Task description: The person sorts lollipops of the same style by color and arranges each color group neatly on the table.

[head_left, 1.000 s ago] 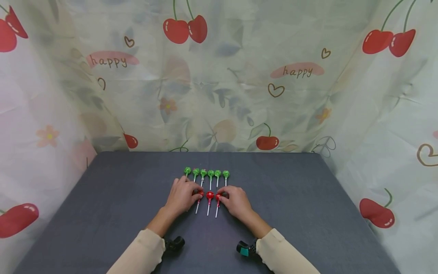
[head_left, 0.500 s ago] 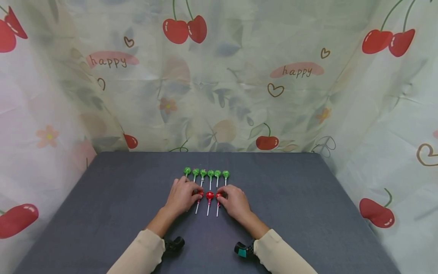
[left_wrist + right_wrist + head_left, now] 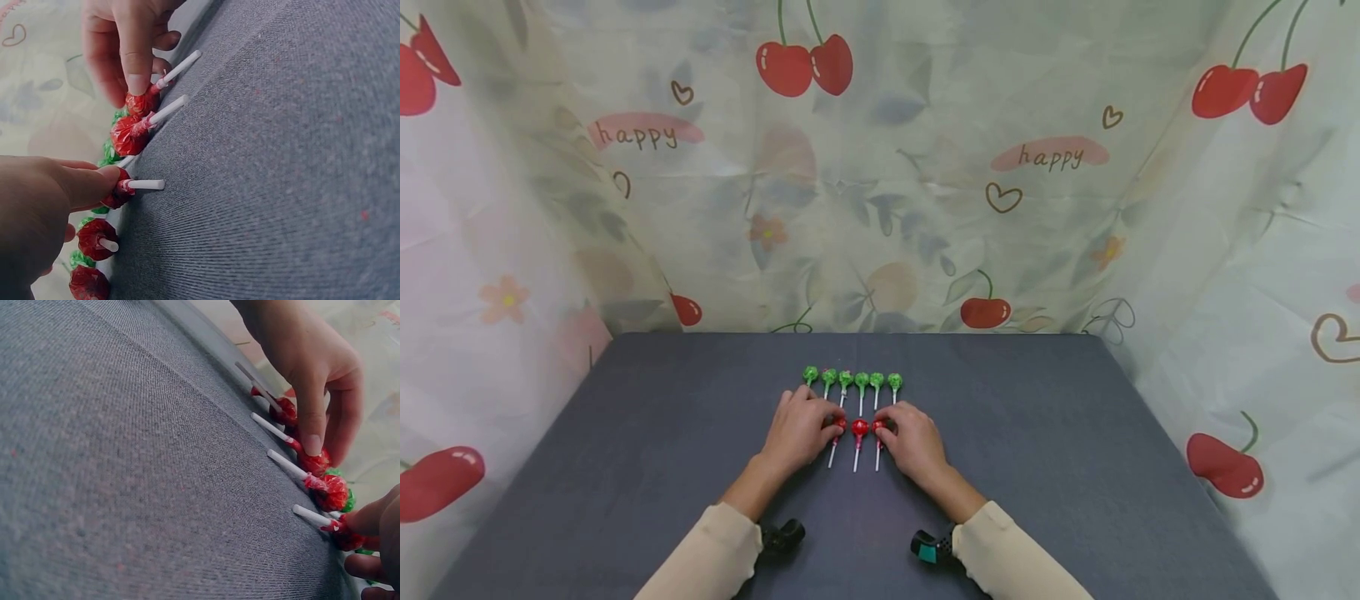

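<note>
My left hand [image 3: 800, 429] pinches the head of a red lollipop [image 3: 119, 194] between thumb and fingers. To its right, my right hand [image 3: 912, 440] grips another red lollipop [image 3: 345, 536] by the head, its white stick pointing toward me. Between the two hands lies a third red lollipop [image 3: 860, 427], untouched. Two more red ones, a nearer lollipop [image 3: 95, 239] and a farther lollipop [image 3: 89, 283], show past the left hand in the left wrist view; that hand covers them in the head view. Behind the hands runs a row of green lollipops [image 3: 862, 380], heads away from me.
Everything lies on a dark grey cloth-covered table [image 3: 1015, 400]. A pale curtain [image 3: 880, 167] printed with cherries and hearts encloses the back and sides. Black wrist devices show at the left cuff [image 3: 782, 536] and the right cuff [image 3: 932, 547].
My right hand has shifted slightly, turning its red lollipop so the stick's near end swings right and lies straighter beside the middle one. The left hand stays in place.
</note>
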The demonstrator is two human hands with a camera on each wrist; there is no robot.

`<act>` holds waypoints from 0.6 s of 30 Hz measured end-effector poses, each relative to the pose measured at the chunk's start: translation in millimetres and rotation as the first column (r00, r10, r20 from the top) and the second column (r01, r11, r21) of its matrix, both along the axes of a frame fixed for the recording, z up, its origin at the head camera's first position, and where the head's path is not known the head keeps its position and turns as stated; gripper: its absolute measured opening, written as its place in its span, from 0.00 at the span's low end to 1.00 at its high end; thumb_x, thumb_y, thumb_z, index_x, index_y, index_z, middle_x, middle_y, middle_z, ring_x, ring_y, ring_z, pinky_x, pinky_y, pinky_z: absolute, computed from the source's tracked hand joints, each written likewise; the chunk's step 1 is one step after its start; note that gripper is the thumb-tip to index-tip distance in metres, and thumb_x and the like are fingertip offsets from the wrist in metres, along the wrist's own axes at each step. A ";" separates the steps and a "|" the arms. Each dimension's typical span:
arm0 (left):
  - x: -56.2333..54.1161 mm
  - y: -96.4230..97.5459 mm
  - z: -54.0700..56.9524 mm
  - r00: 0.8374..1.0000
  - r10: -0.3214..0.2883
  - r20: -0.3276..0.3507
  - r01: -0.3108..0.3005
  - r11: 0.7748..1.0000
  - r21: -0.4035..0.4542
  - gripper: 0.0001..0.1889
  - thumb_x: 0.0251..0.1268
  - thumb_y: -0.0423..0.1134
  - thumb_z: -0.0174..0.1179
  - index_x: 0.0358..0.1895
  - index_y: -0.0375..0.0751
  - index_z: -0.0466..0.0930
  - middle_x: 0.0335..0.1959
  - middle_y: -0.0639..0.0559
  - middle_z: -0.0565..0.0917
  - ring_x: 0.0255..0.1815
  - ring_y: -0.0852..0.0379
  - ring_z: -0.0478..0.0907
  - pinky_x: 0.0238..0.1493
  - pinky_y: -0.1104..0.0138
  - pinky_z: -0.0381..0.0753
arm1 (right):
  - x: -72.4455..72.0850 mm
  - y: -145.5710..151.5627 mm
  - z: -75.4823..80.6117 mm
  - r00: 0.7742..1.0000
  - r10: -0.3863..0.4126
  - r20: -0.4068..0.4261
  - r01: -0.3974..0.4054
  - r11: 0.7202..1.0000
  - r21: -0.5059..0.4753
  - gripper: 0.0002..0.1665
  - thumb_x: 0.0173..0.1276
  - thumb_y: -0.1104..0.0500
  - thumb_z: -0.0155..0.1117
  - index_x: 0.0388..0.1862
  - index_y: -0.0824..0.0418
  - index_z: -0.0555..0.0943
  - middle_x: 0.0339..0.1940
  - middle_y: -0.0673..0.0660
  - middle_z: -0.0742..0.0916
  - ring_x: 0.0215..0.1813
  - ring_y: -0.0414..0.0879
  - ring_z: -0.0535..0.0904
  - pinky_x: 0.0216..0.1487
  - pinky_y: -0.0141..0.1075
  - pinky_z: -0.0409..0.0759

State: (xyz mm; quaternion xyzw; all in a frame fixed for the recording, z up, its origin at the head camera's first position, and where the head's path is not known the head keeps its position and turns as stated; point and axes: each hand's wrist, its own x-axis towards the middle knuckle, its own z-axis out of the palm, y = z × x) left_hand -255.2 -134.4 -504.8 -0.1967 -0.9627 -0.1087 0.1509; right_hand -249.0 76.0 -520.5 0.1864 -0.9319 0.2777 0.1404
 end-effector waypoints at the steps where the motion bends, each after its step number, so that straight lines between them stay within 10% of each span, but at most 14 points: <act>1: -0.2 0.1 -0.2 1.000 0.001 -0.003 -0.001 1.000 -0.006 0.08 0.54 0.47 0.73 0.39 0.57 0.89 0.29 0.63 0.83 0.32 0.59 0.64 0.34 0.62 0.58 | -0.1 -0.1 -0.2 1.000 -0.002 -0.001 0.002 1.000 -0.003 0.08 0.61 0.58 0.73 0.40 0.53 0.87 0.35 0.46 0.83 0.31 0.39 0.74 0.35 0.37 0.74; 18: 3.7 -2.8 -7.2 0.991 -0.046 -0.126 0.038 0.997 -0.066 0.07 0.57 0.48 0.71 0.38 0.55 0.88 0.34 0.62 0.86 0.35 0.57 0.69 0.35 0.60 0.62 | 10.7 3.3 1.8 1.000 0.007 -0.031 -0.011 0.988 -0.152 0.07 0.60 0.59 0.73 0.38 0.54 0.86 0.34 0.52 0.83 0.28 0.38 0.71 0.29 0.33 0.70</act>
